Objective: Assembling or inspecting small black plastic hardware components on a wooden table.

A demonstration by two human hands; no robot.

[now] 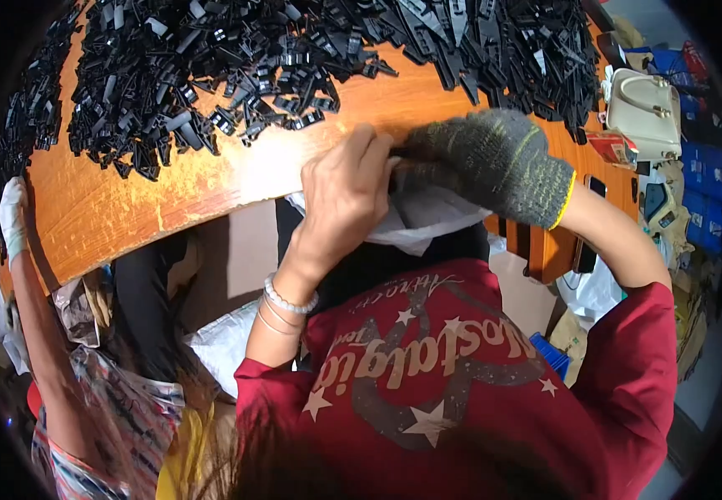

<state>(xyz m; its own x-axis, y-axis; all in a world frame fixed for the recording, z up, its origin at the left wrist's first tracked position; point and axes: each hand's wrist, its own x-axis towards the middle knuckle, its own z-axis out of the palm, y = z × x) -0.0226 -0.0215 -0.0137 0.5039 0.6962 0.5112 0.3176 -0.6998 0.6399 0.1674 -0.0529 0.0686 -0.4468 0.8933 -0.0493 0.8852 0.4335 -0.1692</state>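
At the near edge of the table (pixel 111 217), my left hand (pixel 346 183) is bare, its fingers curled in a narrow pinch, and my right hand (pixel 482 158), in a dark knitted glove, meets it from the other side. Between them is a small dark piece (pixel 400 153), mostly hidden: my left hand pinches it, but the right fingertips are lost in shadow, so I cannot tell how they grip. The handling of this piece looks under way to me, though how much of it is done I cannot tell. Just below my hands spreads a white plastic bag (pixel 415 236); I cannot make out any finished pieces in it.

Beyond my hands, ahead and to the left, lies a wide heap of small black parts (pixel 211 75); ahead and to the right are longer black parts (pixel 494 50), many of them pointed. If these heaps are waiting, I judge that plenty is left, but nothing marks done from untouched. Farther left is another band of black parts (pixel 34 125), with a co-worker's white-gloved hand (pixel 12 208) at the table edge. Well to my right stands a pale handbag (pixel 644 125).
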